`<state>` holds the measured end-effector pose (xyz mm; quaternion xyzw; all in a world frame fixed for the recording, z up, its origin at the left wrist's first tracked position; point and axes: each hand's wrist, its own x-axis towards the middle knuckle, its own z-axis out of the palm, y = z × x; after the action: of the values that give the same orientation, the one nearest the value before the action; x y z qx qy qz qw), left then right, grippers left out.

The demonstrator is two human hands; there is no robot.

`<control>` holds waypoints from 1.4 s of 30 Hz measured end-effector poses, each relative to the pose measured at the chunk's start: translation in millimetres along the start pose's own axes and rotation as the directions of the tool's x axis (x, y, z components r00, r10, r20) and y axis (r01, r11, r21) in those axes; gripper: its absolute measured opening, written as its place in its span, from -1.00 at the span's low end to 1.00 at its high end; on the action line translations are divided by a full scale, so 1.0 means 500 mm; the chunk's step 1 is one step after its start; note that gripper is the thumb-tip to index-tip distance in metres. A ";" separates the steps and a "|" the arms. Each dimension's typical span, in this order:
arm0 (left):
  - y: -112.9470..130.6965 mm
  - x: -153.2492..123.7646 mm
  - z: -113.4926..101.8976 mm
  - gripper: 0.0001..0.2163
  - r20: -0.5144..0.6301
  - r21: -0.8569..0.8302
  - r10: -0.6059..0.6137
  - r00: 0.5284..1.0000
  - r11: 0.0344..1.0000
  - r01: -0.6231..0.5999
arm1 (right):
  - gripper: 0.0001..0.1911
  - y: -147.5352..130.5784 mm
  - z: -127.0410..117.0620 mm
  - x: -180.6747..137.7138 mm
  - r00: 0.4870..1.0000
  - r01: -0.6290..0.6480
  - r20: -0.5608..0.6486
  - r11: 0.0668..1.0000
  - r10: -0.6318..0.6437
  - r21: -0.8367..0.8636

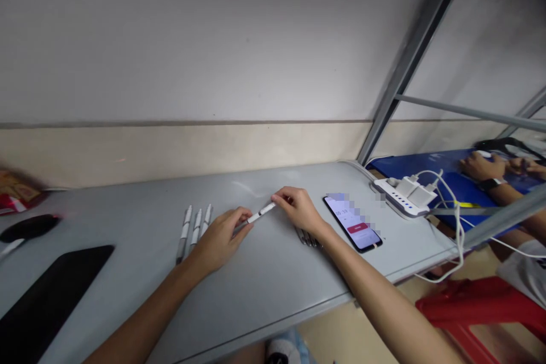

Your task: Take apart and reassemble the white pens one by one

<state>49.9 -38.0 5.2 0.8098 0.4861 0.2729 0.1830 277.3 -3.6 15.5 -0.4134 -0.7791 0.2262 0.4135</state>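
Note:
Between my two hands a white pen [261,212] is held just over the grey table, slanting up to the right. My left hand [222,239] pinches its lower left end, and the fingertips of my right hand [298,209] close on its upper right end. Left of my left hand lie three more white pens [195,226] side by side, partly covered by that hand and forearm. Under my right wrist several dark pen ends [307,238] stick out; the rest of them is hidden.
A phone [353,223] showing a timer lies right of my right hand. Beyond it sits a white power strip [401,198] with chargers and cables. At left are a black mat [55,296], a dark oval object [29,228] and a red packet [17,192]. Another person's hands [484,166] rest over a blue table.

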 end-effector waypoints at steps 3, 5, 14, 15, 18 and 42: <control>-0.006 0.002 0.000 -0.78 -0.059 0.049 0.035 0.998 0.998 -0.032 | -0.71 -0.005 -0.005 -0.003 0.992 -0.048 0.118 0.996 0.040 0.070; -0.008 0.003 0.000 -0.76 -0.098 0.092 0.070 0.993 0.994 -0.061 | -0.68 -0.008 -0.006 -0.004 0.982 -0.074 0.183 0.993 0.056 0.089; -0.013 0.015 -0.015 -0.76 -0.118 0.464 0.270 0.956 0.866 -0.187 | -0.56 -0.007 -0.006 -0.003 0.842 -0.511 0.467 0.677 0.270 0.530; -0.015 0.016 -0.017 -0.76 -0.114 0.488 0.282 0.953 0.851 -0.194 | -0.56 -0.006 -0.006 -0.003 0.834 -0.527 0.479 0.653 0.274 0.544; -0.017 0.016 -0.019 -0.77 -0.095 0.516 0.299 0.950 0.830 -0.210 | -0.56 -0.007 -0.003 -0.006 0.849 -0.483 0.466 0.723 0.250 0.493; -0.018 0.007 -0.010 -0.74 -0.123 0.304 0.063 0.990 0.952 -0.023 | -0.81 -0.009 0.005 -0.014 0.985 -0.082 0.163 0.991 0.064 0.109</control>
<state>42.0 -30.8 5.2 0.8189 0.5152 0.2521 0.0190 275.5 -11.7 14.0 -0.3977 -0.7795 0.3182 0.3648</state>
